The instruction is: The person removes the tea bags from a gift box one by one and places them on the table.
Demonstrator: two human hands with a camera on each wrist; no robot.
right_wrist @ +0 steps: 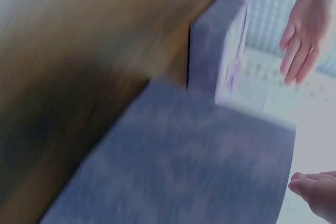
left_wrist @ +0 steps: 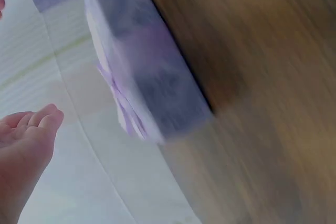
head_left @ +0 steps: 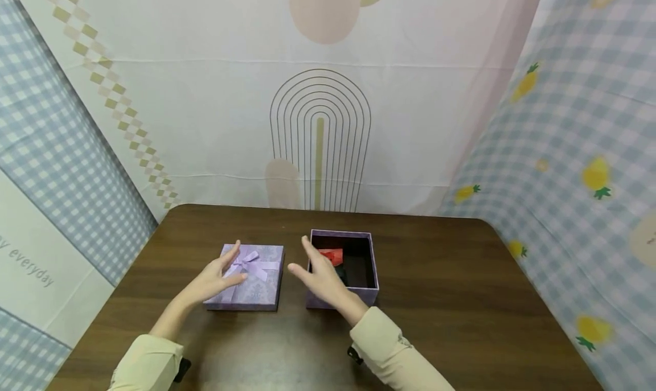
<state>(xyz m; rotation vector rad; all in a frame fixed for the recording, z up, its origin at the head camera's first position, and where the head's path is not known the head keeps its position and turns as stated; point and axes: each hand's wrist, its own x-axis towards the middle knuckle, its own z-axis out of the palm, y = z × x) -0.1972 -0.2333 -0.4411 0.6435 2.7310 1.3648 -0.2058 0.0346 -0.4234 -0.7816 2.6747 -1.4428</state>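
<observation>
A purple patterned box lid (head_left: 256, 288) with a lilac ribbon bow (head_left: 249, 262) lies on the table at the left. Above it hovers my left hand (head_left: 212, 278), fingers extended and holding nothing. To its right stands the matching purple gift box (head_left: 369, 296), uncovered, with a dark inside. A red item (head_left: 332, 256) and a dark green item (head_left: 341, 274) lie in its left part; my right hand partly hides them. That right hand (head_left: 324, 276) is over the box's left side, thumb and fingers spread, with nothing in it. Both wrist views are blurred.
The dark wooden table (head_left: 451, 300) reaches beyond the box on the right. A white printed cloth (head_left: 215, 123) hangs behind it. Blue checked cloths with pineapples hang at the right side (head_left: 564, 209), and a checked cloth (head_left: 61, 106) hangs at the left.
</observation>
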